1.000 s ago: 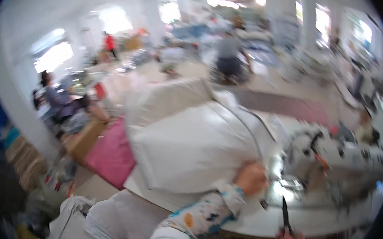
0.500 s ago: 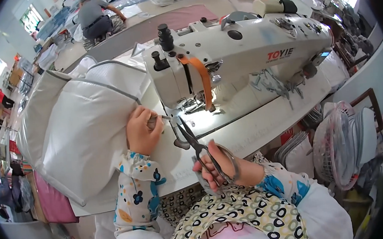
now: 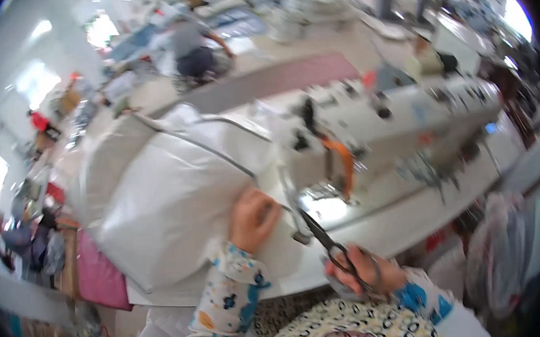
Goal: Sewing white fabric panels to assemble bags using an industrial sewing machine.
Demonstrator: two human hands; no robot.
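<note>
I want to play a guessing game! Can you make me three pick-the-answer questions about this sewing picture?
1. Where does the left hand rest?
A on the white fabric
B on the floor
C on a chair

2. What colour is the strap on the sewing machine?
A green
B orange
C purple

3. What does the right hand hold?
A a cup
B nothing
C scissors

Answers: 1 A, the hand lies flat on the cloth; 2 B, the looped strap is orange; 3 C, fingers sit in the handles, blades pointing toward the machine.
</note>
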